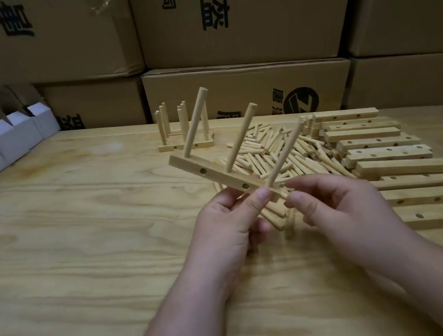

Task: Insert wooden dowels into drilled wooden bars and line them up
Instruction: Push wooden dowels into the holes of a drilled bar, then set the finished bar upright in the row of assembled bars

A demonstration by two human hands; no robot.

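Left hand [229, 222] pinches the near end of a drilled bar [215, 176], held tilted above the counter [80, 233] w/ three dowels [241, 137] seated. Right hand [337, 207] is loosely curled just beside the third dowel; whether it touches is unclear. Step looks like final seating. Next: stand it w/ the finished bars [184, 136] at back, aligned.

Dim, warm, even light w/ no glare. Soft shadows fall on the table [68, 250] under both forearms, toward its near edge. Cardboard boxes [233, 12] at the back look murky, print slightly soft. Wide-angle bend shows at frame edges: box lines bow & tilt. Slight motion blur around the right hand [337, 207] & dowel pile [279, 153]; grain elsewhere fairly crisp.
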